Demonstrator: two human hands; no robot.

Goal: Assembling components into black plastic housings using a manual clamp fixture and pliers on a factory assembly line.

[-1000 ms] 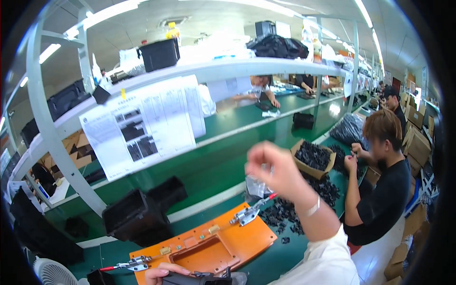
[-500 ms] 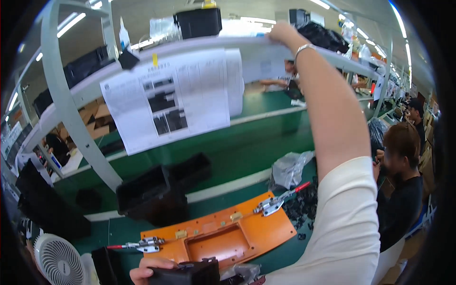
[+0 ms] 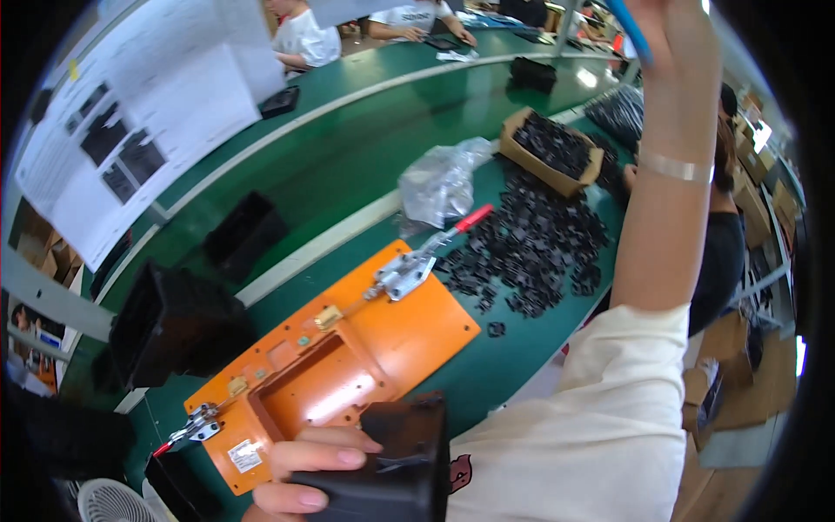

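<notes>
At the lower edge, before the glossy orange plate (image 3: 426,326) with its recessed pocket, the left hand (image 3: 304,474) curls its fingers round a matte black, boxy part (image 3: 391,491). High at the right, the right hand (image 3: 683,35) is cut off beside a slender blue object (image 3: 631,31); its closure cannot be told. A crinkled clear bag (image 3: 439,184) lies beyond.

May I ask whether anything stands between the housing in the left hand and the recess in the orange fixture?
Nothing visible does. The black plastic housing in the left hand overlaps the near side of the recess in this view; the red-handled toggle clamps sit toward the ends of the orange fixture.
</notes>
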